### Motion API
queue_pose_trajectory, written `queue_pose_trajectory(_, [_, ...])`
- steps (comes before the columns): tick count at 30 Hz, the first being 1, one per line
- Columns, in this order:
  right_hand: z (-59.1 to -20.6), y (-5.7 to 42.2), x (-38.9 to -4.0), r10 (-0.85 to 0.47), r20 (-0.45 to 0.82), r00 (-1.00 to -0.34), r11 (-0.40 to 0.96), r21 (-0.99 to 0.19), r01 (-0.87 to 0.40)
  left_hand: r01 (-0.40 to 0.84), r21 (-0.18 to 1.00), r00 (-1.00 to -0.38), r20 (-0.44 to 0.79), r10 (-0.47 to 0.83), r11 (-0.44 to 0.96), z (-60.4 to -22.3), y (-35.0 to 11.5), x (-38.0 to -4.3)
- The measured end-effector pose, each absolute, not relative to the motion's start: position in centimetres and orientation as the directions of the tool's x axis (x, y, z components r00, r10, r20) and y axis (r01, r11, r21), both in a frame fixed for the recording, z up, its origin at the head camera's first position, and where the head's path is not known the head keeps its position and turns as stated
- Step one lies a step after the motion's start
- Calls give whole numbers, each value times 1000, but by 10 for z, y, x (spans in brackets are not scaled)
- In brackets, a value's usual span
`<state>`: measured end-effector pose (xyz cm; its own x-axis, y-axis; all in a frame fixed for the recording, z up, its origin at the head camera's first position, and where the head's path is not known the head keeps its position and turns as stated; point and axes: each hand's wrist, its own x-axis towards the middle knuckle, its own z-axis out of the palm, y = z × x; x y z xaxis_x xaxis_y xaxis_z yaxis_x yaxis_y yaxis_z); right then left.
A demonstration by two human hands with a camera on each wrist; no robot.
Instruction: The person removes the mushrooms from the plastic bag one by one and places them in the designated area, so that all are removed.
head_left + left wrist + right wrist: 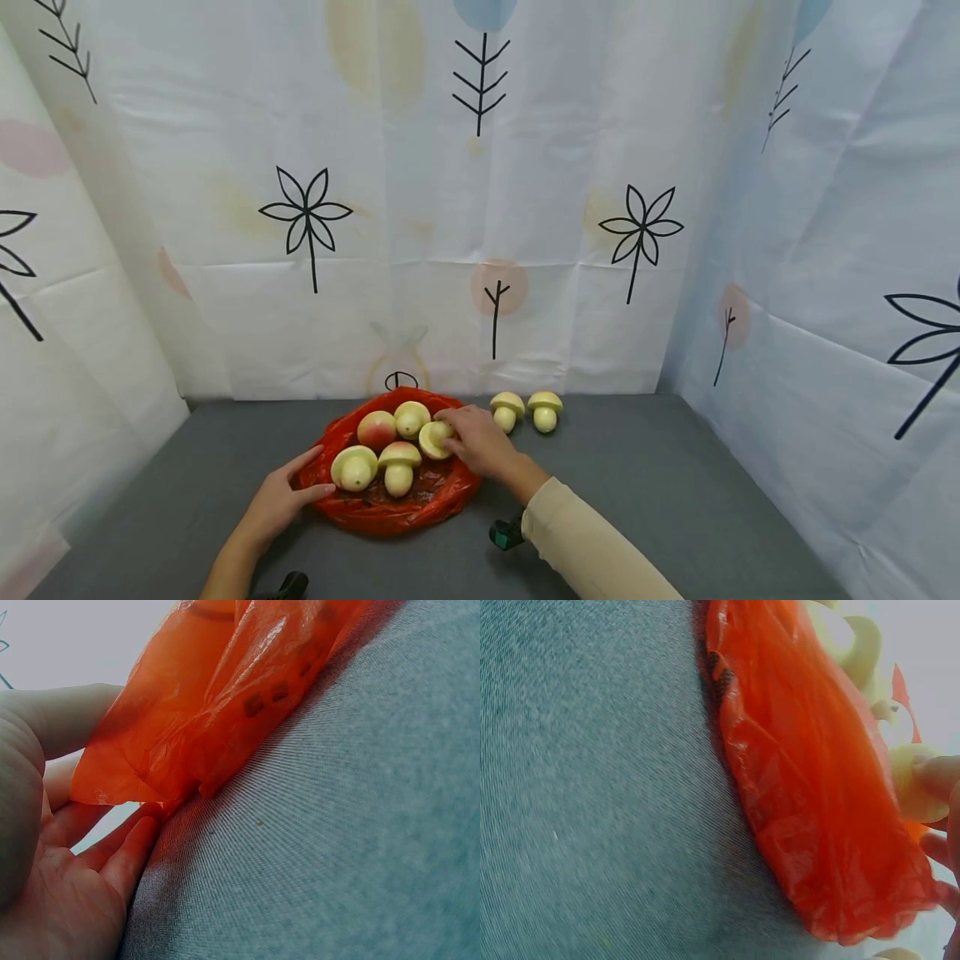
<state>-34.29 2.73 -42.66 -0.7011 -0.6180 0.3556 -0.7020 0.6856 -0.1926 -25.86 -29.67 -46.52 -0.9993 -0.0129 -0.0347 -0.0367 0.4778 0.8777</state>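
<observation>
A red plastic bag point(375, 521) lies with its mouth spread wide and its rim rolled down on the grey cloth. Inside sit several model mushrooms, pale yellow, some with reddish caps; one upright mushroom point(399, 471) is near the front. My left hand point(273, 504) holds the bag's left rim, thumb and fingers on either side of the plastic, as the left wrist view shows. At the bag's right side, my right hand point(480, 442) grips a yellow mushroom point(911, 784) between thumb and fingers, over the bag's opening. My fingers partly hide that mushroom.
Two more yellow mushrooms, a left one point(507, 408) and a right one point(545, 411), stand on the grey cloth point(637, 500) behind my right hand. Printed white curtains point(420, 325) enclose the back and sides. Small dark devices sit at both wrists.
</observation>
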Motion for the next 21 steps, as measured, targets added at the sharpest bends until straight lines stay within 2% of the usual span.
queue_pose_trajectory(8, [-411, 39, -347, -645, 377, -665, 657, -171, -734, -38, 874, -999, -36, -13, 484, -464, -297, -258])
queue_pose_trajectory(21, [-385, 64, -357, -632, 374, -679, 681, -151, -717, -51, 872, -999, -46, -23, 488, -466, -298, -260])
